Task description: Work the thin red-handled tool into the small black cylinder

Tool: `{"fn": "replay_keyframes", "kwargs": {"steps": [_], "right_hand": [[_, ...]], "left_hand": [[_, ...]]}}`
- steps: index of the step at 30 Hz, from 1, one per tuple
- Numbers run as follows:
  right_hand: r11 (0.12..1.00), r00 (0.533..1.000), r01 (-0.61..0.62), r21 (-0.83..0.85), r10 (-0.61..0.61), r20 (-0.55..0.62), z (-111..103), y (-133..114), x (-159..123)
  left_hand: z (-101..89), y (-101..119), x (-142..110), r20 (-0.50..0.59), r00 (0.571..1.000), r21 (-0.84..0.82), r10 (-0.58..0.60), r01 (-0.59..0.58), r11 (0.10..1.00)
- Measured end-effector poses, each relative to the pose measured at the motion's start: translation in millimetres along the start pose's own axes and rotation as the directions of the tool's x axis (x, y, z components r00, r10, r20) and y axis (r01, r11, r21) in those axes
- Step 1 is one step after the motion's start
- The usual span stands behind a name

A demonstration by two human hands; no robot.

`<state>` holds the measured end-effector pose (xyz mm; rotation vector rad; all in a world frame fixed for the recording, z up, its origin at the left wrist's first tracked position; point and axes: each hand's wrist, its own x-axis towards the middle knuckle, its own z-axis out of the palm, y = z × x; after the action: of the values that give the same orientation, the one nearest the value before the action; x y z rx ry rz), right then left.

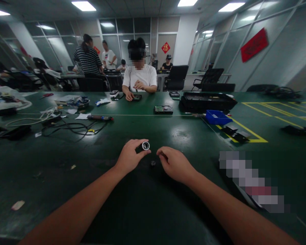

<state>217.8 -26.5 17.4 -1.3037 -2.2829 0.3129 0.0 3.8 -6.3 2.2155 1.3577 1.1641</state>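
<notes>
My left hand (pixel 130 153) is closed around a short dark cylinder with a silver rim (pixel 146 146), gripped between thumb and fingers. Its round end faces me, and I cannot make out what lies inside. Just to the right, my right hand (pixel 173 162) has its thumb and fingers pinched together, apart from the cylinder. Whatever may be between those fingertips is hidden or too small to name. On the green tabletop (pixel 132 211), below and between both hands, lies a small dark round piece (pixel 153 163).
Across the table a person in a white shirt (pixel 149 75) works on a small device. A hard drive (pixel 163 109), a black housing (pixel 206 101) and a blue bin (pixel 218 117) stand farther back. Black cables (pixel 71 128) and a screwdriver-like tool (pixel 100 117) lie left; a blurred-out item (pixel 250 183) lies right.
</notes>
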Motion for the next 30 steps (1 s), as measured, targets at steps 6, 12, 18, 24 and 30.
{"fn": "replay_keyframes", "kwargs": {"steps": [6, 12, 18, 24, 30], "right_hand": [[0.99, 0.992, -0.016, -0.142, 0.033, 0.121, 14.1, 4.4, 4.6], [0.996, 0.984, 0.027, -0.085, -0.012, 0.177, 15.1, 1.8, 4.2], [0.998, 0.998, 0.058, 0.013, -0.058, 0.037, 6.4, -3.6, 1.8], [0.998, 0.986, 0.027, 0.052, -0.018, -0.163, 2.6, -4.0, 0.7], [0.998, 0.985, 0.052, 0.039, -0.045, -0.168, 8.1, -5.0, 0.9]], "left_hand": [[0.0, -0.5, 0.5, 0.033, 0.999, 0.01, -0.007, 0.007, 1.0], [0.9, -0.3, 0.7, 0.067, 0.998, 0.032, -0.011, 0.009, 0.999], [1.7, -0.2, 0.9, 0.102, 0.995, 0.022, 0.013, -0.015, 1.0], [6.2, 3.6, -0.6, 0.181, 0.975, -0.003, 0.133, -0.135, 0.991], [7.6, 8.4, -2.0, 0.232, 0.954, -0.03, 0.188, -0.186, 0.982]]}}
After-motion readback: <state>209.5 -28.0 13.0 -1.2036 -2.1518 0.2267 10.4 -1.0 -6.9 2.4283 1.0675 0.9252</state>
